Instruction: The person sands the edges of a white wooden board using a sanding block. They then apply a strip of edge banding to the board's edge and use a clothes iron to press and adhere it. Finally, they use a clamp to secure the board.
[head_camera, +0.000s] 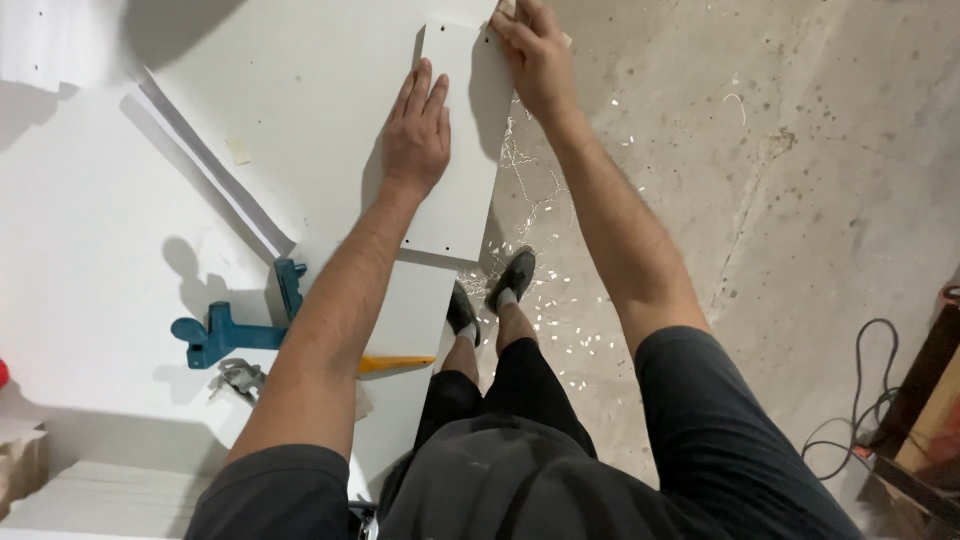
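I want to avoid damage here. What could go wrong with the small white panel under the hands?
The small panel overhangs the big board; it may tip off if the left hand lifts. The right hand grips its far corner, where fingers might get pinched. Shavings by the shoes could cause slipping.

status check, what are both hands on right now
Left hand flat on narrow white panel. Right hand gripping panel's far corner. Blue clamp beside left forearm, clear of panel.
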